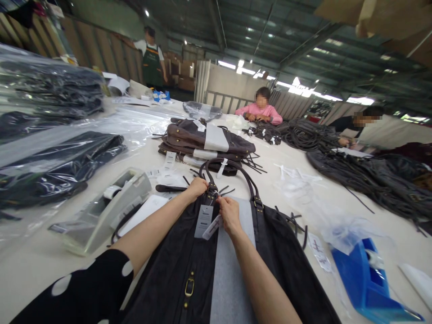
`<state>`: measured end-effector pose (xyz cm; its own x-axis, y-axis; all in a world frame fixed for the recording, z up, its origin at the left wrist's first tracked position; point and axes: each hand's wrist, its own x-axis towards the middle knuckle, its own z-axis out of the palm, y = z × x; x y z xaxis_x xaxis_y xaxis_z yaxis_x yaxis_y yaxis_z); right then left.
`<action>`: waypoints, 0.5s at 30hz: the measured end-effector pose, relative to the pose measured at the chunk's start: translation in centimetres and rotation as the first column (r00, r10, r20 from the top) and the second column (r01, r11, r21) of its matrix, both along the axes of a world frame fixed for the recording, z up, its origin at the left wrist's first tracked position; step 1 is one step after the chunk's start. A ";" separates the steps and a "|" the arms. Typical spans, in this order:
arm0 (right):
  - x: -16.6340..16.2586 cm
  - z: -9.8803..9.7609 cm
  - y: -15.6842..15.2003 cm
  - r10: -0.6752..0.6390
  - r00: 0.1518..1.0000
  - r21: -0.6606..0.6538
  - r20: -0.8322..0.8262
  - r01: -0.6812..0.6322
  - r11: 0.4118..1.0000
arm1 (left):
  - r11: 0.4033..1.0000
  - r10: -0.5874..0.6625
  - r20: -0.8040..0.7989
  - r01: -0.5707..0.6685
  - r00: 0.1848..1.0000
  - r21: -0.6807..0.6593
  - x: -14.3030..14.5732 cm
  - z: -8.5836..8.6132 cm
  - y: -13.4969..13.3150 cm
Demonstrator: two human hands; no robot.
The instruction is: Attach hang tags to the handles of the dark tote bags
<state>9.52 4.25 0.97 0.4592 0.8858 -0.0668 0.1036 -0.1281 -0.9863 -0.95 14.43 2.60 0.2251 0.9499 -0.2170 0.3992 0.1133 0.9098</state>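
A dark leather handbag point(286, 252) lies flat in front of me, its handles point(248, 177) pointing away and a pale paper strip point(232, 270) running down its middle. At the base of the left handle, my left hand point(198, 188) pinches the strap where it joins the bag. Just to the right, my right hand point(230, 212) has its fingers closed on the thin string of the hang tags. A grey hang tag point(204, 221) and a smaller white tag point(212, 227) dangle below the fingers onto the leather. The fingertips of both hands are almost touching.
Several brown bags point(189, 139) are stacked beyond the handles. A clear tape dispenser point(101, 211) stands at left, a blue one point(367, 279) at right. Plastic-wrapped bags point(57, 166) fill the left side; dark bags point(371, 180) lie right. A person in pink point(270, 112) sits across the table.
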 end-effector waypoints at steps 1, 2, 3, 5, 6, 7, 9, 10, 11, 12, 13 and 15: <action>0.2 -0.2 0.4 0.002 0.997 -0.006 0.074 -0.002 1.000 | 1.000 -0.004 -0.007 0.004 1.000 -0.023 0.0 0.1 0.1; 0.4 -0.4 0.7 0.009 0.990 -0.018 0.141 -0.006 1.000 | 0.999 -0.010 -0.012 0.009 1.000 -0.047 0.0 0.3 0.2; 0.5 -0.6 1.1 0.020 0.981 -0.035 0.194 -0.014 0.999 | 0.997 -0.018 -0.016 0.017 1.000 -0.071 -0.1 0.4 0.3; 0.6 -0.8 1.9 0.049 0.964 -0.071 0.260 -0.032 0.997 | 0.993 -0.042 -0.023 0.039 0.999 -0.113 -0.2 0.6 0.6; 0.7 -0.9 2.2 0.063 0.959 -0.087 0.276 -0.041 0.995 | 0.990 -0.058 -0.026 0.054 0.998 -0.133 -0.3 0.7 0.7; 0.7 -0.9 2.5 0.073 0.956 -0.098 0.283 -0.047 0.994 | 0.986 -0.078 -0.029 0.072 0.997 -0.151 -0.4 0.8 0.9; 0.7 -1.0 3.0 0.084 0.955 -0.111 0.285 -0.054 0.992 | 0.973 -0.137 -0.029 0.130 0.990 -0.189 -0.6 0.9 1.3; 0.8 -1.1 3.3 0.088 0.954 -0.117 0.287 -0.056 0.992 | 0.963 -0.179 -0.025 0.169 0.984 -0.208 -0.7 1.0 1.5; 0.8 -1.1 3.4 0.091 0.953 -0.123 0.288 -0.058 0.991 | 0.950 -0.224 -0.021 0.214 0.974 -0.227 -0.9 1.1 1.7; 0.8 -1.1 3.6 0.095 0.952 -0.128 0.290 -0.060 0.990 | 0.934 -0.272 -0.015 0.259 0.962 -0.247 -1.0 1.3 1.9; 0.9 -1.1 3.7 0.099 0.951 -0.131 0.291 -0.063 0.989 | 0.915 -0.316 -0.010 0.302 0.949 -0.266 -1.1 1.4 2.1; 0.9 -1.1 3.9 0.106 0.950 -0.131 0.294 -0.070 0.989 | 0.881 -0.388 -0.001 0.370 0.922 -0.295 -1.3 1.5 2.5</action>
<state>10.46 8.11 -0.13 0.3947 0.9177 -0.0444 0.4083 -0.2185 -0.8863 -2.23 16.91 4.15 0.5338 0.6904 -0.4882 0.5151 0.1924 0.8353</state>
